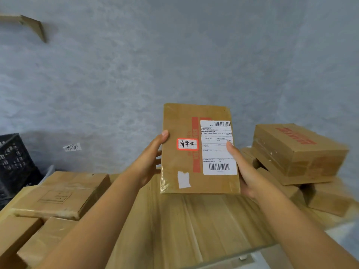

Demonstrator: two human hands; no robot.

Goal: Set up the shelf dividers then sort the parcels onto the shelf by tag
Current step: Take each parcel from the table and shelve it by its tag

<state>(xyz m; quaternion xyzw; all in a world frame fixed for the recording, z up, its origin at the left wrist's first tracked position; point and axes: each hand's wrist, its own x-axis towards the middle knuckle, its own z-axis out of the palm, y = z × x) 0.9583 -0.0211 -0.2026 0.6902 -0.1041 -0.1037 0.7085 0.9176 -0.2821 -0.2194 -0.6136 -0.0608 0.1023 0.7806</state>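
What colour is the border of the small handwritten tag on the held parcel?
Red, around a white tag with black writing; head view.

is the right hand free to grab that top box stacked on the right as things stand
Probably not yet: the right hand grips the tagged parcel together with the left hand. The top box lies close beside it with nothing between, so letting go would free the way.

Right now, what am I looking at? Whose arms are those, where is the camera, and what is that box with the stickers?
The camera sits on a person's head and looks down, so the arms are that person's own. The left hand and right hand hold up a flat cardboard parcel by its sides. It carries a white shipping label and a small red-edged tag with handwriting. Below is a wooden table with more parcels piled on both sides. A black crate stands at the left.
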